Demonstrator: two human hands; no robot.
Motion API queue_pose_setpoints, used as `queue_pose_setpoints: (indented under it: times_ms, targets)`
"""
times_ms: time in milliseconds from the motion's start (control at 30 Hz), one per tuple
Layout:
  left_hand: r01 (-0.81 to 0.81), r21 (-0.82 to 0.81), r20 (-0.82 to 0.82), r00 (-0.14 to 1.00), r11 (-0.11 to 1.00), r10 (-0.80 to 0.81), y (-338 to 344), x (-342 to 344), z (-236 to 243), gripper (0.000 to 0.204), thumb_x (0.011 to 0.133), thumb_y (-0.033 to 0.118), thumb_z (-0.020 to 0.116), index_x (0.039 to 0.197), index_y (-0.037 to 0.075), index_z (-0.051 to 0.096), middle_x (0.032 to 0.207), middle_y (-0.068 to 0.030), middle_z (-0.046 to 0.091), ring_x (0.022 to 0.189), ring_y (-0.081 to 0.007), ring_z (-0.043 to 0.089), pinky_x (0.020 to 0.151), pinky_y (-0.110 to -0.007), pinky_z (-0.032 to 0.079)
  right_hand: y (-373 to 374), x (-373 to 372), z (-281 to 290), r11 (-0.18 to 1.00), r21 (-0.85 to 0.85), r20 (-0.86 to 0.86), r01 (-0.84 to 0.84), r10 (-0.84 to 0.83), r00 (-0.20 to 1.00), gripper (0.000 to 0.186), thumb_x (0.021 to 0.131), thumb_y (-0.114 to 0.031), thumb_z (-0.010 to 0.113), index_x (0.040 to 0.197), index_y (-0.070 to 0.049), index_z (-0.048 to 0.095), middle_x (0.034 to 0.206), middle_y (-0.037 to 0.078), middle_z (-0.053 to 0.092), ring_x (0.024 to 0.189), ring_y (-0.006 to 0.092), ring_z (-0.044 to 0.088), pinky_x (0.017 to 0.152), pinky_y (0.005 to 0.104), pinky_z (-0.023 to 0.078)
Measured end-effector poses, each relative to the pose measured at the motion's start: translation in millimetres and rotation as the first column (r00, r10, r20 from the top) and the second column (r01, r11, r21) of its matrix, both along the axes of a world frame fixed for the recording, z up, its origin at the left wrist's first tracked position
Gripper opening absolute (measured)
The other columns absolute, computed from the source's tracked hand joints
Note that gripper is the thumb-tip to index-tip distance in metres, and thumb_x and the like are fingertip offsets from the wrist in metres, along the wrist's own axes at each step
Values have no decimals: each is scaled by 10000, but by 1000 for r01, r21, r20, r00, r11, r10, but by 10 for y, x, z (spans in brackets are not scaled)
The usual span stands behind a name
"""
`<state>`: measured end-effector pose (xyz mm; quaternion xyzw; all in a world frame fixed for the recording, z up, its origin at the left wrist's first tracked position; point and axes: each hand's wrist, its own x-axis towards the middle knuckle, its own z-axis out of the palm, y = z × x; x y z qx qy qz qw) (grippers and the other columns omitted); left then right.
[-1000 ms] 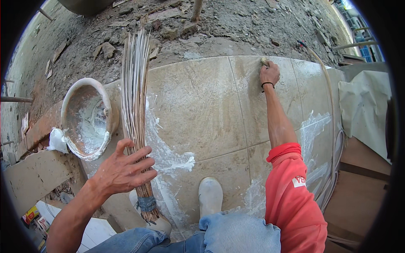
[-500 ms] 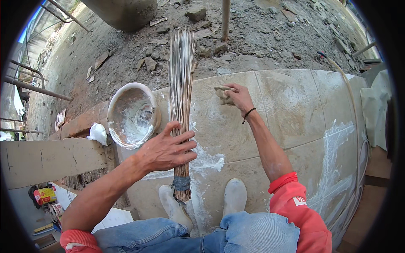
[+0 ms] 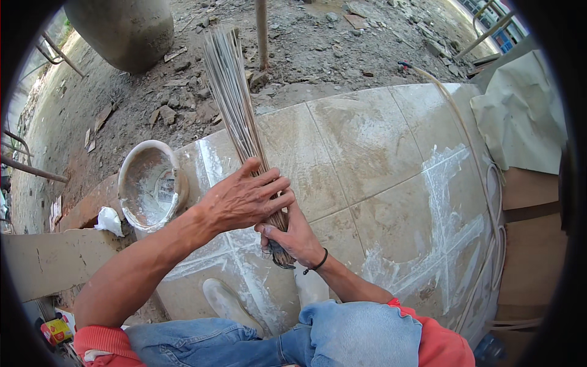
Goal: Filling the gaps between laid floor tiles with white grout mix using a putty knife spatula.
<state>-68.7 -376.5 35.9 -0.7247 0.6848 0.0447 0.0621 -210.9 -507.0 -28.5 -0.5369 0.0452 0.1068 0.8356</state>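
A stick broom, a tight bundle of thin stiff ribs, slants up and away across the tiles with its tips at the far end. My left hand wraps round its lower shaft from the left. Just below, my right hand grips the bundle near the dark-bound butt end, its thumb laid across the ribs. No cloth shows in either hand; my palms are hidden. Beneath are beige floor tiles with white paste smeared along several joints.
At the left stands a round bucket with white residue, beside a white lump. A hose runs along the right side of the tiles. Beyond lie rubble, a post and a large grey container.
My right hand has come from the right onto the broom's lower end; the cloth it held is out of sight. The broom has tilted, its tips leaning left. The view has shifted right.
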Motion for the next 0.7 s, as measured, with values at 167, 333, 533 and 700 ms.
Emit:
queue_pose_setpoints:
  times_ms: [167, 333, 533, 700]
  targets:
    - [-38, -320, 36, 998, 947, 52, -237, -59, 269, 543, 890, 137, 696, 1403, 167, 521, 1448, -106, 519, 1435, -265, 444, 1184, -548, 289, -737, -238, -151, 761, -474, 2, 443, -502, 865, 963, 915, 31, 631, 1666, -111, 46, 1170, 217, 621, 768, 202, 672, 650, 349, 564]
    - [-198, 71, -160, 965, 978, 207, 281, -88, 421, 478, 915, 69, 630, 1384, 141, 577, 1423, -141, 549, 1397, -313, 479, 1155, -530, 367, -2307, -852, -1087, -47, -951, 219, 306, -801, 557, 895, 939, -102, 597, 1668, -161, 82, 1115, 390, 672, 986, 563, 660, 927, 566, 519]
    - [-196, 245, -258, 931, 949, 259, 889, -301, -102, 441, 890, 62, 609, 1325, 127, 633, 1371, -141, 580, 1349, -310, 522, 1103, -493, 406, -1550, 142, -1568, 241, -970, -130, 24, -600, 790, 917, 907, -185, 604, 1655, -119, 77, 1040, 399, 678, 1001, 565, 657, 925, 589, 511]
    - [-42, 314, -354, 922, 949, 158, 751, -250, -382, 467, 872, 80, 617, 1335, 141, 628, 1289, -122, 621, 1251, -293, 592, 1034, -469, 447, -1083, 1118, -1339, 479, -851, 49, 216, -338, 940, 906, 888, -185, 666, 1641, -124, 167, 1058, 380, 686, 987, 568, 659, 919, 586, 512]
